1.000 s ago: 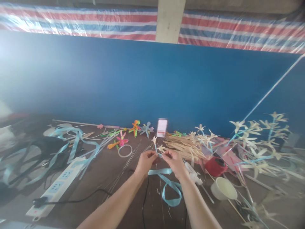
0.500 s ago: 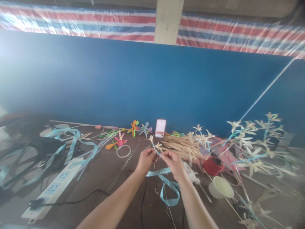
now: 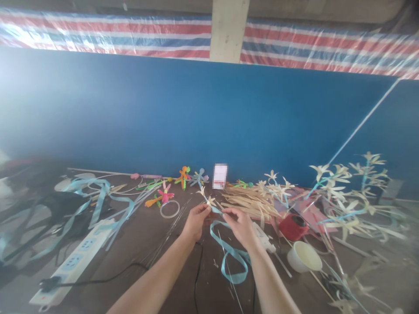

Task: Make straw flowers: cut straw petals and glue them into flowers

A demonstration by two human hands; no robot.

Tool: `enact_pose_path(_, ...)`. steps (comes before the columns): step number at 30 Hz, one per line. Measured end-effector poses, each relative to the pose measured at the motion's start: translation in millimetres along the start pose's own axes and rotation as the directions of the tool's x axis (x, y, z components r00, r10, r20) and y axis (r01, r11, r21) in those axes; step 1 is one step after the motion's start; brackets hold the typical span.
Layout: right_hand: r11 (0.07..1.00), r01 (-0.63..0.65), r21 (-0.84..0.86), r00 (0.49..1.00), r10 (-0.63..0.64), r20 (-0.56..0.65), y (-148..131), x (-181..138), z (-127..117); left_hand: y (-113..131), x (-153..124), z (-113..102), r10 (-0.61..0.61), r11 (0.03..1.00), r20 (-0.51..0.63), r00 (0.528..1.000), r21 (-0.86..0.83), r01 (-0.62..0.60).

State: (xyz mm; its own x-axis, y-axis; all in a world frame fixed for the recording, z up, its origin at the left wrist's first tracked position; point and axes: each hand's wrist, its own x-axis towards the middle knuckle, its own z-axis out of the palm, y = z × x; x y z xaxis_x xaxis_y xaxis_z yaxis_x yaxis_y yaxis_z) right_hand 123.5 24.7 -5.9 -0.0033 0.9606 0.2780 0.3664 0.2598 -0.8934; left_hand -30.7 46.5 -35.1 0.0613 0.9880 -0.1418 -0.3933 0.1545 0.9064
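My left hand [image 3: 195, 220] pinches a thin wire stem [image 3: 209, 204] that carries two small cream straw flowers and points up and to the left. My right hand [image 3: 240, 225] pinches a light blue ribbon [image 3: 231, 257] against that stem, just right of the left hand's fingertips. The ribbon hangs from my fingers and loops over the brown table [image 3: 137, 244] between my forearms. A fine wire runs down from my right hand toward the near edge.
A pile of straw strips [image 3: 252, 201] and a glue gun [image 3: 263, 237] lie right of my hands, with a red round object [image 3: 292, 226] and a cream cup [image 3: 304, 257]. Finished flower branches [image 3: 347, 196] spread far right. A power strip [image 3: 70, 268], blue ribbons [image 3: 101, 203], a tape ring [image 3: 169, 209] lie left.
Both hands have shifted slightly left and up with the stem. The ribbon end near my right hand now stands in a steeper loop.
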Motion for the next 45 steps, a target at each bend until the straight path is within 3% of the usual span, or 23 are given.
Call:
enact_pose_path(3,0.999,0.045,0.026,0.998,-0.044,-0.035,0.9,1.4,5.8,0.5,-1.1,0.2,-0.049,0.998,0.029,0.998,-0.024,0.050)
enact_pose_path(6,0.994,0.009,0.113,0.999,-0.004,-0.044,3.3,1.8,13.4,1.5,-2.6,0.8,-0.080,0.996,0.026,0.996,-0.031,0.081)
enact_pose_path(15,0.939,-0.088,0.333,0.994,0.060,0.094,6.6,5.3,21.4,0.8,-6.8,6.9,-0.026,0.996,0.058,0.998,0.083,0.021)
enact_pose_path(21,0.979,-0.069,0.193,0.996,0.056,0.073,10.8,9.2,18.4,-1.1,-7.6,11.3,-0.020,0.988,0.048,0.999,0.152,0.013)
enact_pose_path(26,0.998,-0.029,0.053,1.000,0.029,0.004,12.9,10.1,21.4,-8.3,-5.1,15.6,0.053,0.977,-0.053,0.997,0.208,-0.041)
enact_pose_path(32,0.999,-0.045,0.017,0.998,0.046,-0.043,20.1,5.2,33.1,-21.5,0.1,15.6,0.084,0.977,-0.132,0.988,0.208,-0.055)
enact_pose_path(45,0.982,-0.132,0.137,0.991,0.130,0.026,38.3,11.0,23.8,-28.6,-0.6,14.4,-0.011,0.992,-0.010,1.000,0.123,0.012)
